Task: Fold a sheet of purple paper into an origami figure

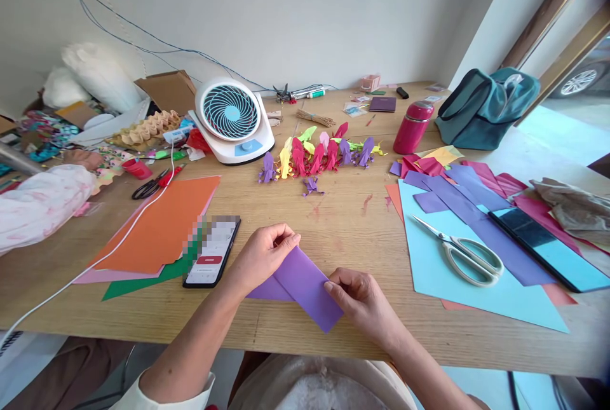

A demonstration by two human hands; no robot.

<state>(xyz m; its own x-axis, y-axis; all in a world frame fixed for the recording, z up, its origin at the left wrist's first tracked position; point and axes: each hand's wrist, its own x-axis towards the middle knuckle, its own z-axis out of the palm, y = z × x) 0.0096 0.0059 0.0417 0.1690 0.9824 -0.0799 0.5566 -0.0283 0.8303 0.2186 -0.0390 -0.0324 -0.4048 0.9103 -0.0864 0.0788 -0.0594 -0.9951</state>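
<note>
Purple rectangular paper sheet [312,289] is held aslant over the near part of the light-brown wooden tabletop [343,219]. Its upper end is pinched between thumb and fingers of the left hand [267,254]; its right edge is gripped likewise by the right hand [359,302]. Under its left side, a purple paper flap [271,290] is seen; whether both are joined cannot be told. At right, white-handled metal scissors [469,259] are laid on a light-blue paper sheet [429,276].
</note>
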